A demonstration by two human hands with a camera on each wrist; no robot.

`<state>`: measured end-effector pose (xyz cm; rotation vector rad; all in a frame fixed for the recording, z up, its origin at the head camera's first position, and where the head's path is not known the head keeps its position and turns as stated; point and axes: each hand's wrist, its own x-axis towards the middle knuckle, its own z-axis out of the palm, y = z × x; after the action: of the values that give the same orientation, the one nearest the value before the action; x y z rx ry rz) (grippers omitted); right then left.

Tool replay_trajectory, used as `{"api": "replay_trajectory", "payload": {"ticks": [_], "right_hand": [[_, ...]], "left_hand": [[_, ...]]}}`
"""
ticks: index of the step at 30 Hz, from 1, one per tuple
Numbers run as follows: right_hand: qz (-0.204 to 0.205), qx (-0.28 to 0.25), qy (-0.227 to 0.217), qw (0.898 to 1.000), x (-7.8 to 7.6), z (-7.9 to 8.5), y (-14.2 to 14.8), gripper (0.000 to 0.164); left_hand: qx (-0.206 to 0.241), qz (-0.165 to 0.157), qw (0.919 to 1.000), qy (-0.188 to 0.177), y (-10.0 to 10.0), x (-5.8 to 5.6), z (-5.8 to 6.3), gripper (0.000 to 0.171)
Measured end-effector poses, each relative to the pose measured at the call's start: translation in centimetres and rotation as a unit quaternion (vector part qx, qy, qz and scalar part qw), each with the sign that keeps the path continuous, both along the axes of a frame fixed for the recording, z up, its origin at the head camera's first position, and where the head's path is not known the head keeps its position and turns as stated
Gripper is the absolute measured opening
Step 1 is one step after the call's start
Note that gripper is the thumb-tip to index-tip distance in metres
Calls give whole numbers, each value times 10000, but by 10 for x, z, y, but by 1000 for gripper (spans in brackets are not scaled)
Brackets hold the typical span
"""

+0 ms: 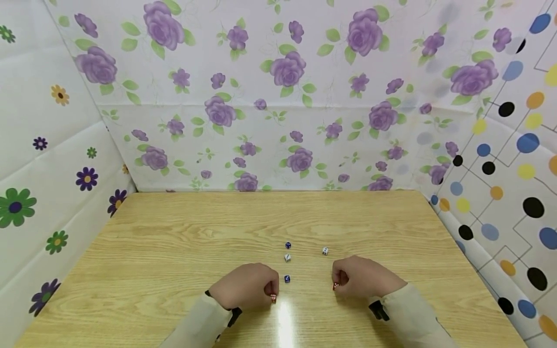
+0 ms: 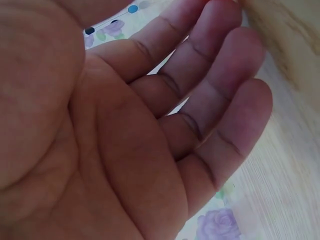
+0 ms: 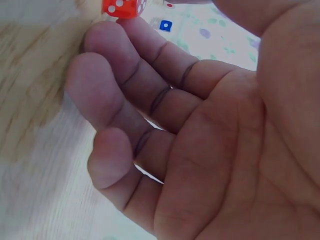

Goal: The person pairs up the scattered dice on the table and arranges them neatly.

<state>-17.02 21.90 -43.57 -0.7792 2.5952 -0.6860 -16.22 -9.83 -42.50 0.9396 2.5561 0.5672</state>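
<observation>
My left hand pinches a red die with white pips low over the table, left of the centre. Opposite it, my right hand pinches another red die between thumb and fingertips. The right wrist view shows that red die at its top edge. In the left wrist view the curled fingers show, but the die is out of frame. A blue die lies just right of the left hand. Beyond it are a white die and a second blue die. Another white die lies beyond the right hand.
The dice lie on a light wood-grain table. A cloth with purple roses hangs along the back edge. Patterned cloths stand at both sides, with flowers on the left and coloured dots on the right.
</observation>
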Motion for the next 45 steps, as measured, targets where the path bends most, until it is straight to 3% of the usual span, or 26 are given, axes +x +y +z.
{"api": "replay_trajectory", "payload": {"ticks": [13, 31, 38, 45], "right_hand": [[-97, -162, -109, 9998, -1, 0, -2, 16], [300, -493, -94, 9983, -1, 5, -10, 13], [371, -527, -127, 9978, 0, 5, -13, 14], [377, -503, -156, 9979, 1, 3, -16, 12]], "left_hand": [[15, -47, 10000, 67, -1, 0, 1, 23], [315, -233, 9987, 312, 3, -2, 3, 15], [425, -134, 9987, 238, 3, -4, 4, 15], [397, -214, 9982, 386, 6, -5, 5, 13]]}}
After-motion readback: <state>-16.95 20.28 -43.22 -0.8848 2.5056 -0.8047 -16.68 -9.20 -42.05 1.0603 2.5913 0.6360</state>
